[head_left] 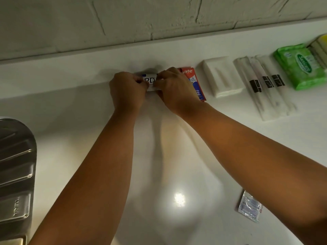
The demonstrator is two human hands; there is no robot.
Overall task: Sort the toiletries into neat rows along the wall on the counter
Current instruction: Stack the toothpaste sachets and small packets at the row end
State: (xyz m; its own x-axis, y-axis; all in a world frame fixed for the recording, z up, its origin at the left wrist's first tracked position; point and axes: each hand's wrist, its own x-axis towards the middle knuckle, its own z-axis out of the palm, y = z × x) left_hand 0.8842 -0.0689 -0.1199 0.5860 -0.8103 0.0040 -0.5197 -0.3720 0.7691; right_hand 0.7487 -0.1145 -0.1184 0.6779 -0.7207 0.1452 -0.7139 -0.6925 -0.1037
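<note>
Row along surface's [88, 110] far edge mostly set, both hands' fingers [141, 81] pinching white box [150, 80] beside toothpaste box [192, 80]; loose sachet [249, 206] near front edge outstanding.

Both hands cover most of the white packet [150, 81]; only "RD" reads. The toothpaste box [193, 82] shows "ate". The sponge stack [319, 48] runs off-frame.

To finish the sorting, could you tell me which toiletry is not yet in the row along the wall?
The small clear sachet, lying alone near the counter's front, beside the right forearm; the others line the wall.
</note>
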